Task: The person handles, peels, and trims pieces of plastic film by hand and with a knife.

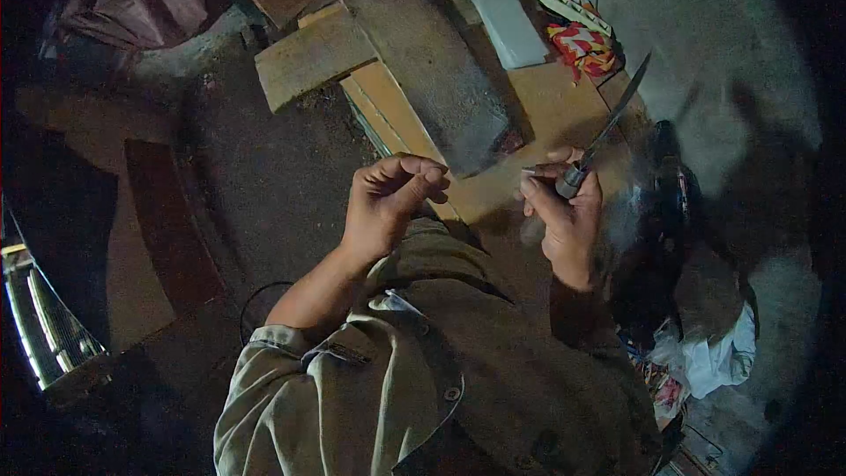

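Note:
My right hand (568, 220) is wrapped around the dark handle of a knife (614, 119). Its long, narrow blade points up and away to the right. A small pale bit shows near that thumb and forefinger, too small to name. To the left, my left hand (392, 198) is closed, thumb pressed against the curled fingers. Whatever it may hold there is hidden or too small to make out. The two hands are apart, just short of a dark, worn board (432, 70) on the low wooden bench.
On the bench (551, 115) are a white flat block (507, 25), a red and yellow patterned cloth (583, 48) and a power strip (573, 9). A plank (315, 60) juts out leftward. White plastic bags (723, 357) lie on the floor at right.

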The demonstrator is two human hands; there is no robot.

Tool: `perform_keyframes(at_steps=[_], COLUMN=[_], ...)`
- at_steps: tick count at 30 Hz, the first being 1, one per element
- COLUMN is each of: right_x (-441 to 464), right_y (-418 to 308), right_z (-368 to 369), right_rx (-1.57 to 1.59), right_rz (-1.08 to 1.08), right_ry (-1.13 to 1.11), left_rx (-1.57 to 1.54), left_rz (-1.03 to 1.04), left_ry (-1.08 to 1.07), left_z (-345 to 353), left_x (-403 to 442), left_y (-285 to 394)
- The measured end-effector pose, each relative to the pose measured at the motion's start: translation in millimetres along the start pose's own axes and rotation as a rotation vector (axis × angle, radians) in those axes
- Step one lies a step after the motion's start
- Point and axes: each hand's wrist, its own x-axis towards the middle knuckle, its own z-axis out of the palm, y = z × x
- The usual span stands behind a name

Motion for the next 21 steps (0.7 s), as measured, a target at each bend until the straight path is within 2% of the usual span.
perform_keyframes(at_steps=[11, 17, 21], right_x=[-2, -4, -3], right_y=[1, 2, 8], right_z=[4, 6, 4], right_rx=[-0.037, 0.0, -0.062], right_rz=[-0.001, 0.099, 0.084], right_ry=[-0.032, -0.107, -0.122], left_rx=[-0.016, -0.069, -0.095], left_rz=[0.038, -0.124, -0.084], left_ry=[0.004, -0.077, -0.077], left_z=[0, 6, 11], left_x=[-1, -2, -3], left_y=[0, -7, -13])
